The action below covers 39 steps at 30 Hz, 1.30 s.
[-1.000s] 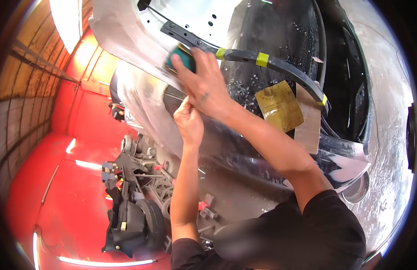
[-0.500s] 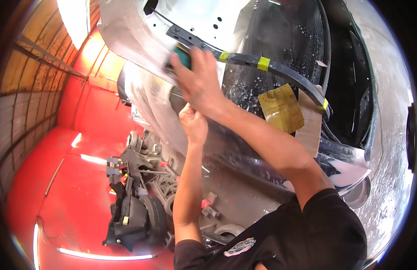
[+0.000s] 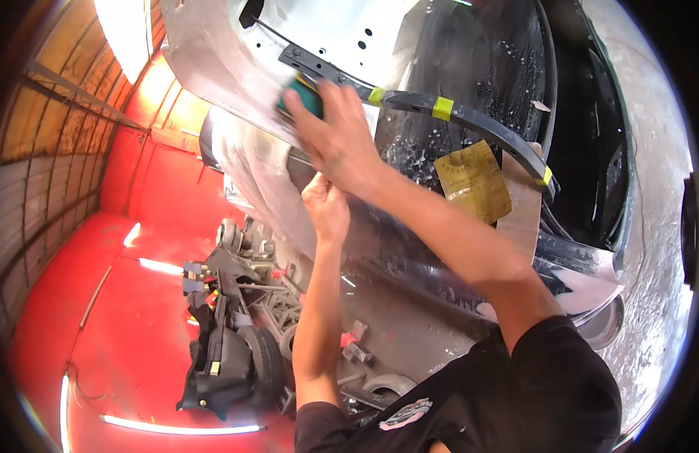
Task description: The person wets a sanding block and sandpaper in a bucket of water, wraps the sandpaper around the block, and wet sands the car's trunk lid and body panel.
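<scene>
My right hand point(image 3: 340, 143) is closed around a green sanding block point(image 3: 303, 98), somewhat blurred, against the pale edge of a car body panel point(image 3: 221, 72). Just below that wrist, my left hand point(image 3: 327, 208) is curled into a fist by the panel's lower edge; what its fingers hold, if anything, is hidden. A dark curved strip point(image 3: 478, 124) with yellow tape pieces runs right from beside the block. A yellow-brown sandpaper sheet point(image 3: 472, 181) lies on the dark car surface, partly beside a flat tan board point(image 3: 521, 208).
Down on the floor at left are black plastic car parts point(image 3: 214, 362), a tyre point(image 3: 263, 359) and metal pieces. Light tubes point(image 3: 183, 429) glow against the red area. An opening with a dark interior point(image 3: 583, 128) lies at the right of the car.
The view has shifted slightly. My right hand and the sanding block have moved only a little along the panel edge; my left hand stays curled beneath it.
</scene>
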{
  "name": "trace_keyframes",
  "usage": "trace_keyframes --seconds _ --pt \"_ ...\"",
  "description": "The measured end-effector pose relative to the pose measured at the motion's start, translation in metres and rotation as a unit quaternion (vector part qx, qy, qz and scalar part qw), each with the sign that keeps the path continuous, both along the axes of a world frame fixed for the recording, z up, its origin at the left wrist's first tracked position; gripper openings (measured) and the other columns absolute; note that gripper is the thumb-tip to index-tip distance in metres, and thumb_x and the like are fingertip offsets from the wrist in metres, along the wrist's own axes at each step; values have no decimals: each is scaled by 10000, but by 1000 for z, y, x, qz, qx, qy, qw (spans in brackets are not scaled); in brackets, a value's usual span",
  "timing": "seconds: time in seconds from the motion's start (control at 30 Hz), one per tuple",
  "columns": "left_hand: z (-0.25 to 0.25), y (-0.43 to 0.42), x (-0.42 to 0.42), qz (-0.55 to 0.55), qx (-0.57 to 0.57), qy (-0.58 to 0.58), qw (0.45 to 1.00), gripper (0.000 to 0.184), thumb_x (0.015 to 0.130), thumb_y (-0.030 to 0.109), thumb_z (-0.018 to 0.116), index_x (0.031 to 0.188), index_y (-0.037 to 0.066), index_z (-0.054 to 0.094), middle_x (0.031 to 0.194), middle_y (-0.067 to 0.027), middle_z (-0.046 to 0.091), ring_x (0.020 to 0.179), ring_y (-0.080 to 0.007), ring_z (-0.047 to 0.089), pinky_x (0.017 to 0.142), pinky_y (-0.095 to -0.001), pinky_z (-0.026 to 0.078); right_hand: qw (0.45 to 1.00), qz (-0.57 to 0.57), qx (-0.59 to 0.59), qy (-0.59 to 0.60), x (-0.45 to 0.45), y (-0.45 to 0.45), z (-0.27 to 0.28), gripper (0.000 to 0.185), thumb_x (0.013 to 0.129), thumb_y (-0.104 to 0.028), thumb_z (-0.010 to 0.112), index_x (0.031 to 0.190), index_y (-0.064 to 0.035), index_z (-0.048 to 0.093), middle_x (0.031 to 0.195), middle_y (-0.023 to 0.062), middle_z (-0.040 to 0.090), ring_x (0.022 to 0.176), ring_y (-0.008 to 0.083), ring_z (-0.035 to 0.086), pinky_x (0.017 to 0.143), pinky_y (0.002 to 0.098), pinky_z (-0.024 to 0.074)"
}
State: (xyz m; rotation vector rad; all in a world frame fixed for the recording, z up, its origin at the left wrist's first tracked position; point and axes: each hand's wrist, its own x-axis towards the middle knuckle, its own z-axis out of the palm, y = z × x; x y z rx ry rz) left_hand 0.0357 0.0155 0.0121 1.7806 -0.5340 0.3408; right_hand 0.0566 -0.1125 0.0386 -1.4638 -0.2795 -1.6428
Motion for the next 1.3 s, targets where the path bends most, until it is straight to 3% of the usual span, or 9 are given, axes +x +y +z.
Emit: trace_keyframes --seconds 0.13,0.2,0.37,0.53,0.7,0.83,0.93,1.07,1.3 --pt "4 -5 -10 38 38 -24 998 185 995 -57 532 955 -43 712 898 -22 714 773 -65 626 679 -226 487 1000 -7 15 8 -8 3 -2 582 762 -17 686 1342 -54 641 1220 251 524 1002 397 492 869 514 417" --pt "2 -7 -7 22 23 -7 999 174 995 -46 546 965 -38 718 896 -20 716 772 -64 624 681 -225 486 999 -35 -2 -5 4 0 40 622 746 -20 701 1361 -47 615 1195 246 516 999 402 488 872 504 408" --pt "3 -6 -8 1 9 -5 1000 174 1023 -60 536 1047 -74 708 973 -42 724 818 -74 633 758 -237 535 1000 14 -13 22 -6 1 -11 656 731 -17 717 1378 -51 611 1204 242 510 1003 396 481 869 503 404" --pt "6 -12 -10 12 -9 20 1000 168 1018 -30 562 1064 -54 722 965 -38 724 835 -84 652 752 -254 550 999 -41 -22 -1 8 -2 42 661 752 -21 690 1408 -51 610 1213 231 523 1003 391 479 861 497 407" --pt "0 -3 -6 -15 -1 9 1000 158 1018 -18 577 1070 -41 724 946 -41 719 845 -95 657 742 -266 557 999 -14 -30 20 -5 -2 -8 663 736 -32 705 1391 -43 610 1275 261 511 1011 400 485 876 501 410" --pt "0 -5 -7 -17 -13 -2 1000 172 1011 -30 572 1092 -48 723 938 -43 713 846 -107 658 741 -274 561 1000 -27 2 3 5 2 23 659 755 -23 758 1397 -108 637 1302 285 537 1010 426 527 874 505 431" --pt "0 -1 -15 -16 -18 32 999 187 1025 -55 534 1107 -71 701 973 -41 711 844 -102 670 745 -251 563 999 -41 -12 -24 16 -2 44 596 779 -26 747 1363 -100 660 1272 274 538 1007 430 523 875 515 432" --pt "-2 -7 -4 -10 11 -47 999 195 1052 -47 513 1118 -81 694 1008 -50 706 845 -102 683 755 -248 575 1000 -6 -7 9 -6 -2 -8 637 746 -23 689 1378 -64 613 1169 215 506 1005 392 479 848 487 399" --pt "3 -12 -16 5 -33 18 999 135 1012 -17 584 1036 -54 711 926 -23 717 807 -68 632 683 -224 499 1000 -21 -15 -17 6 -1 32 649 733 -16 681 1378 -40 619 1134 218 492 984 385 467 824 490 383"
